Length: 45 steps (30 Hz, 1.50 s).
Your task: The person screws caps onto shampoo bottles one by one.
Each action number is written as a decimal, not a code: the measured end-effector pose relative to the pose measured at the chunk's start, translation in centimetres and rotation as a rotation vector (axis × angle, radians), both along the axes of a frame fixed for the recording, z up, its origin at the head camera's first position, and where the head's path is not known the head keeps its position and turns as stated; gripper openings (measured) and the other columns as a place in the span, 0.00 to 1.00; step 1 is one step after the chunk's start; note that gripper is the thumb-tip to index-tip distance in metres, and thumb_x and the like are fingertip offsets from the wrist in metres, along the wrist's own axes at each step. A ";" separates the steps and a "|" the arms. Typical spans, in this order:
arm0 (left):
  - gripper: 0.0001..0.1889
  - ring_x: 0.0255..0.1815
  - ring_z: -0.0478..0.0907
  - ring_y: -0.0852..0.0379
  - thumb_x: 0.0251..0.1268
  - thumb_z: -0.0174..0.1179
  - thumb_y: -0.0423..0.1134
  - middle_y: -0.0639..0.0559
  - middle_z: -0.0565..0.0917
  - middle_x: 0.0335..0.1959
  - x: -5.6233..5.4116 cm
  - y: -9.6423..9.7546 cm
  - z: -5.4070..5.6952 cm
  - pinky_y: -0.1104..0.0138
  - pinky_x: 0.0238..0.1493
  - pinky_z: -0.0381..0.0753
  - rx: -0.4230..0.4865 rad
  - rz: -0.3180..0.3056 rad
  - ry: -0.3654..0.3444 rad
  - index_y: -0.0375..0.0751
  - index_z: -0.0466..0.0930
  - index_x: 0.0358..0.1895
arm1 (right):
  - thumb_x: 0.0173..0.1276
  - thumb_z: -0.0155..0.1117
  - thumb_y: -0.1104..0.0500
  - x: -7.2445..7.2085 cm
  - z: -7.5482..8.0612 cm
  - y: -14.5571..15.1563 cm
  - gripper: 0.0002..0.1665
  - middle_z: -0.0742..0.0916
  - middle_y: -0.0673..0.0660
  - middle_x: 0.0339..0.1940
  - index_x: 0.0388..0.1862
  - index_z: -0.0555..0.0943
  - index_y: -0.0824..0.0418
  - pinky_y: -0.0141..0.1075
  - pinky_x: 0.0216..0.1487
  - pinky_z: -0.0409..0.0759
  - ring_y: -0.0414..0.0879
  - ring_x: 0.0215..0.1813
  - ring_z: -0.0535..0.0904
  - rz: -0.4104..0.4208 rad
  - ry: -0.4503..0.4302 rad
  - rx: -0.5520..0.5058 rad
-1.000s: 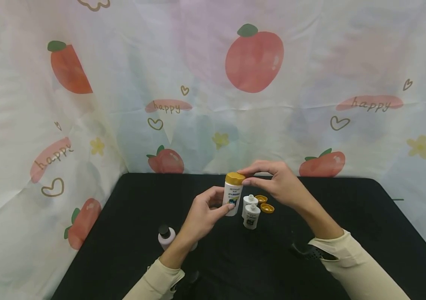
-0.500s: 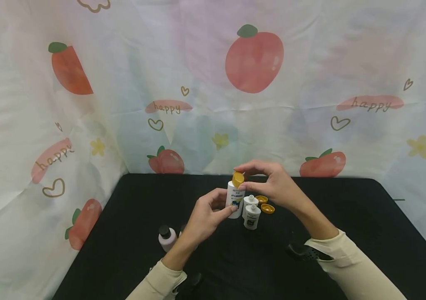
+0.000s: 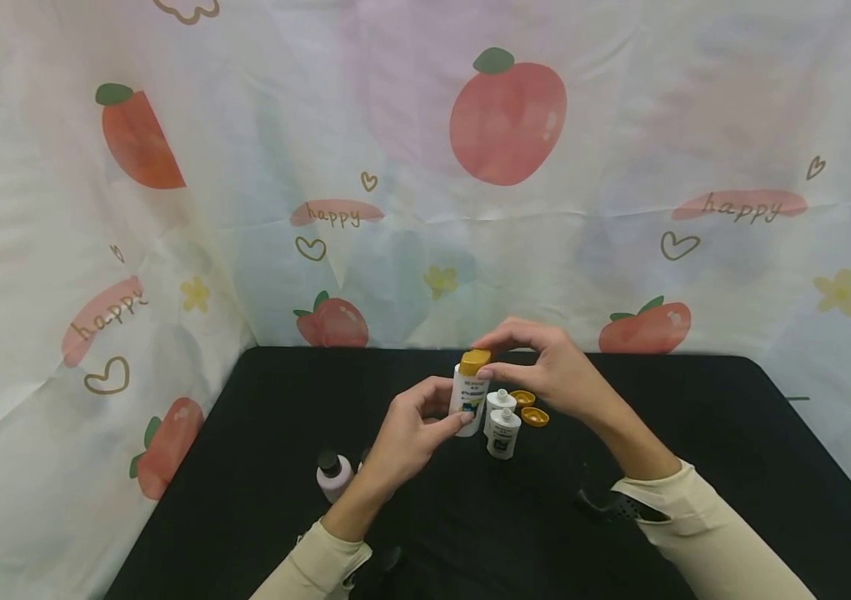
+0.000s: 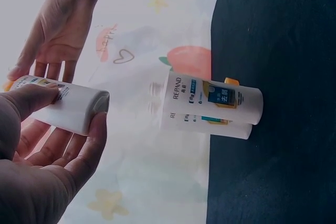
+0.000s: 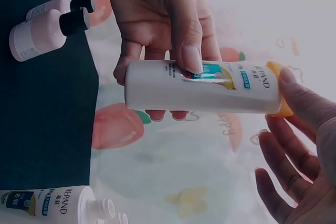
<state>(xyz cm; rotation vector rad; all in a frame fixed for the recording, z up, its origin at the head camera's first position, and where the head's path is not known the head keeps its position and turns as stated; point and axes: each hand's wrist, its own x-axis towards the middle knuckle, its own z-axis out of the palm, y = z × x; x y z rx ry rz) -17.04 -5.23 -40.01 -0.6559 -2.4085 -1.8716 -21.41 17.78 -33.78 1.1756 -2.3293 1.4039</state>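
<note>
A white shampoo bottle (image 3: 464, 404) is gripped around its body by my left hand (image 3: 410, 429), thumb across the label. My right hand (image 3: 545, 367) pinches the gold cap (image 3: 474, 362) at the bottle's top between thumb and fingers. In the right wrist view the cap (image 5: 281, 90) sits against the bottle's shoulder; whether it is fastened I cannot tell. Just right of the held bottle stand two similar white bottles, the front one (image 3: 503, 435) and the rear one (image 3: 498, 403), both uncapped with bare necks.
Two loose gold caps, one farther back (image 3: 522, 398) and one nearer (image 3: 535, 417), lie beside the uncapped bottles. A pink bottle with a black top (image 3: 333, 479) stands left of my left wrist, which partly hides another. A printed curtain (image 3: 410, 275) hangs behind the black table (image 3: 658, 433).
The bottle has shifted slightly right in my left hand. My right hand tilted the gold cap half a second ago; now the cap lies more level on the bottle's top.
</note>
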 end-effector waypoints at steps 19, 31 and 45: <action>0.19 0.52 0.84 0.55 0.69 0.68 0.40 0.51 0.86 0.51 -0.2 -0.6 -0.1 0.58 0.54 0.84 -0.007 -0.008 0.000 0.47 0.81 0.62 | 0.67 0.70 0.67 -0.3 0.2 0.6 0.16 0.87 0.47 0.44 0.50 0.88 0.50 0.34 0.48 0.83 0.43 0.45 0.83 -0.015 -0.023 -0.018; 0.23 0.53 0.84 0.53 0.71 0.65 0.39 0.47 0.86 0.55 0.1 -0.7 0.2 0.61 0.55 0.83 -0.006 -0.103 0.013 0.44 0.78 0.67 | 0.70 0.65 0.70 -1.9 -0.7 0.5 0.19 0.87 0.57 0.54 0.59 0.81 0.66 0.40 0.53 0.85 0.48 0.55 0.85 0.266 -0.145 -0.080; 0.22 0.54 0.84 0.53 0.71 0.65 0.37 0.47 0.85 0.55 0.2 -0.6 -0.1 0.64 0.54 0.84 -0.012 -0.123 0.063 0.44 0.78 0.66 | 0.77 0.60 0.62 -2.0 -0.6 0.4 0.26 0.83 0.60 0.65 0.71 0.72 0.69 0.43 0.62 0.81 0.54 0.64 0.81 0.445 -0.241 -0.034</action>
